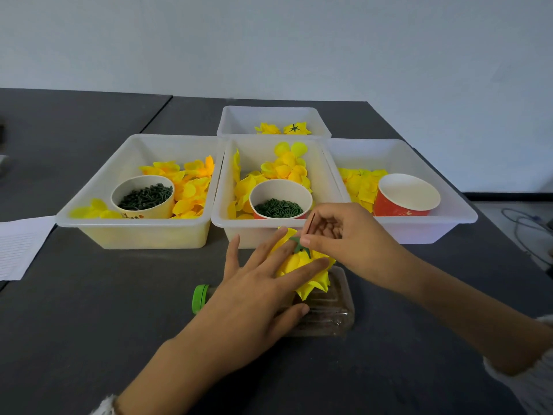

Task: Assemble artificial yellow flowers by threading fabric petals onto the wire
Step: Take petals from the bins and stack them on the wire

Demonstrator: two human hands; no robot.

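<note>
**Petals pressed flat on the bottle**

Our left hand (257,283) lies with fingers straight on the yellow flower (311,277), which rests on a clear bottle (329,310) on the dark table (119,310). Our right hand (338,235) pinches the green calyx (299,245) on the wire (311,223).

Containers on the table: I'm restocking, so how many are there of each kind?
White plastic bins: 4
Paper cups: 3
Clear bottle with green cap, lying on its side: 1
Total: 8
</note>
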